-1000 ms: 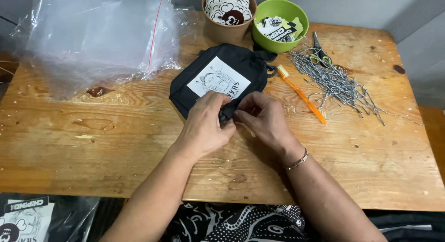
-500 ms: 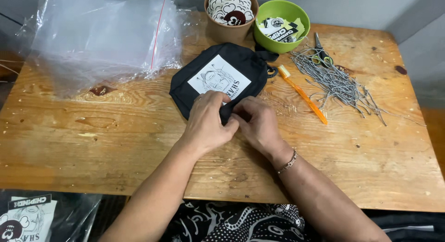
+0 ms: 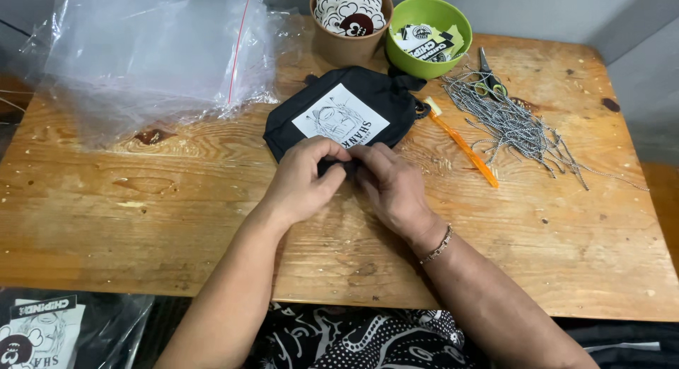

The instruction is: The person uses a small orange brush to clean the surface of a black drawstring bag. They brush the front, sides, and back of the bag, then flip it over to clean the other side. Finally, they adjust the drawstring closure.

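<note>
So the black pouch with the white printed patch is lying flat near the back-middle of the wooden table, and both hands are bunched up together at its near edge. The left hand and right hand each have their fingers curled in and pinched on the pouch's dark edge, fingertips basically touching. Around it: an orange cutter just to the right, a heap of speckled cords with scissors, a green bowl, a brown cup, and clear plastic bags off to the left.

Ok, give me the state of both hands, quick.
Left hand: closed, pinching the near edge of the black pouch.
Right hand: closed, pinching the same edge.
</note>
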